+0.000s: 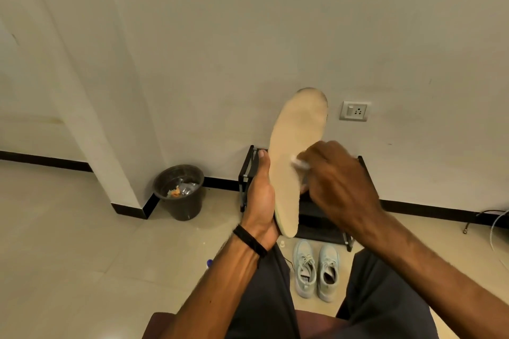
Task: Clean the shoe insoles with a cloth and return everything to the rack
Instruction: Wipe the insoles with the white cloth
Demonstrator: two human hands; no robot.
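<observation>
Left hand (pixel 261 201) gripping upright insole (pixel 296 151), right hand (pixel 338 181) pinching white cloth (pixel 298 161) against it

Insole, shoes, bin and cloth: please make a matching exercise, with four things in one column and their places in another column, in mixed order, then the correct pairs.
Things:
1. insole
2. pair of shoes
3. bin
4. cloth

Places:
A. on the floor by the wall corner
B. held upright in the left hand
C. on the floor between the person's knees
D. pressed to the insole by the right hand

Pairs: 1-B, 2-C, 3-A, 4-D
</observation>
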